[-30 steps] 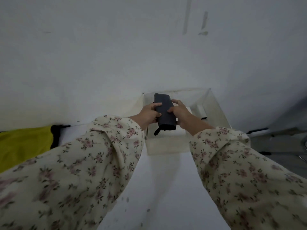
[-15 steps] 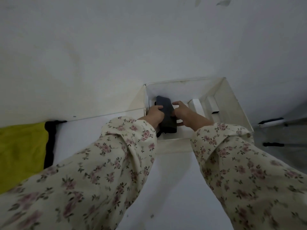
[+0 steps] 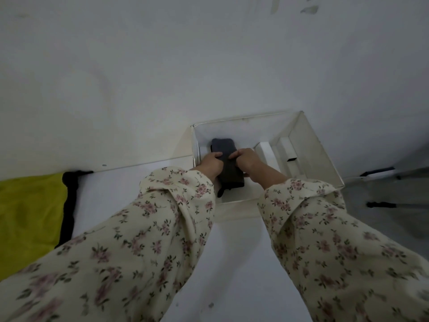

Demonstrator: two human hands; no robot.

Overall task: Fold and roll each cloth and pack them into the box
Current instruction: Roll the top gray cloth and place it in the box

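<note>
A dark grey rolled cloth lies lengthwise inside the white box, near its left wall. My left hand grips the roll's left side and my right hand grips its right side, both inside the box. A short dark strap hangs from the roll's near end. A yellow cloth with a black edge lies flat at the far left on the white surface.
White dividers stand in the right half of the box. The box sits against a white wall. Grey floor with dark bars shows at the right. Floral sleeves cover both forearms.
Both hands have carried the rolled cloth from above the box's near rim down and forward into the box's left part.
</note>
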